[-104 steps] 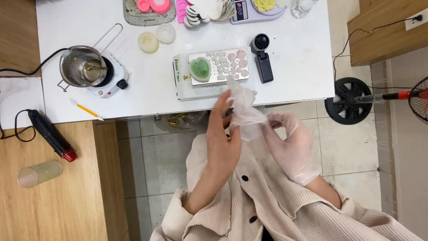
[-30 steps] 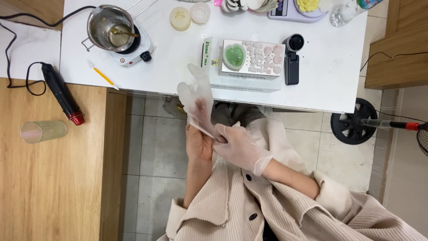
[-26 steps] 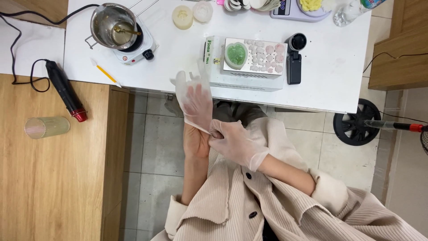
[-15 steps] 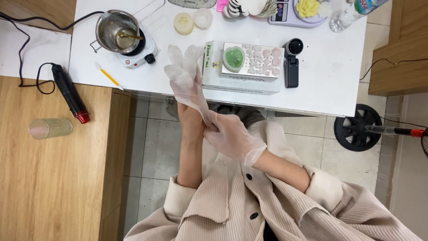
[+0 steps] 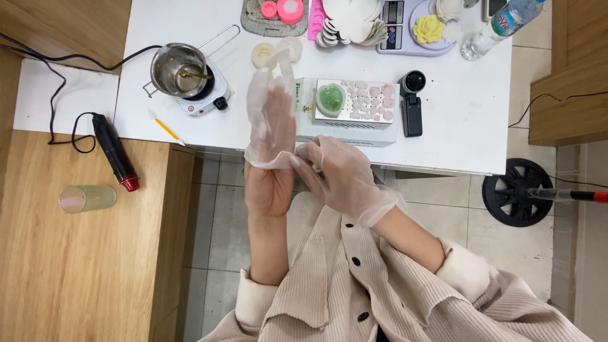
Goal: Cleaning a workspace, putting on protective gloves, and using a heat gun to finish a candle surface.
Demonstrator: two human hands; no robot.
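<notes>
My left hand (image 5: 271,166) points up toward the table with its fingers pushed partway into a clear plastic glove (image 5: 269,114); the palm below is bare. My right hand (image 5: 339,177), itself in a clear glove, pinches the cuff of that glove at the left hand's knuckles. Just beyond the hands, on the white table (image 5: 456,114), stands a white box (image 5: 345,123) carrying a green heart-shaped mould (image 5: 330,100) and several small pink pieces (image 5: 370,101).
A metal pot (image 5: 178,68) sits on a small white hotplate at the left. A yellow pencil (image 5: 166,128), a black camera (image 5: 410,101), a scale with a yellow flower (image 5: 425,26), a bottle (image 5: 500,24). On the wooden bench: a black-red heat tool (image 5: 115,152), a ribbed cup (image 5: 87,198).
The left hand has slid deeper into the glove and risen toward the table; the right hand has pulled the cuff down over the fingers. The camera view shifted.
</notes>
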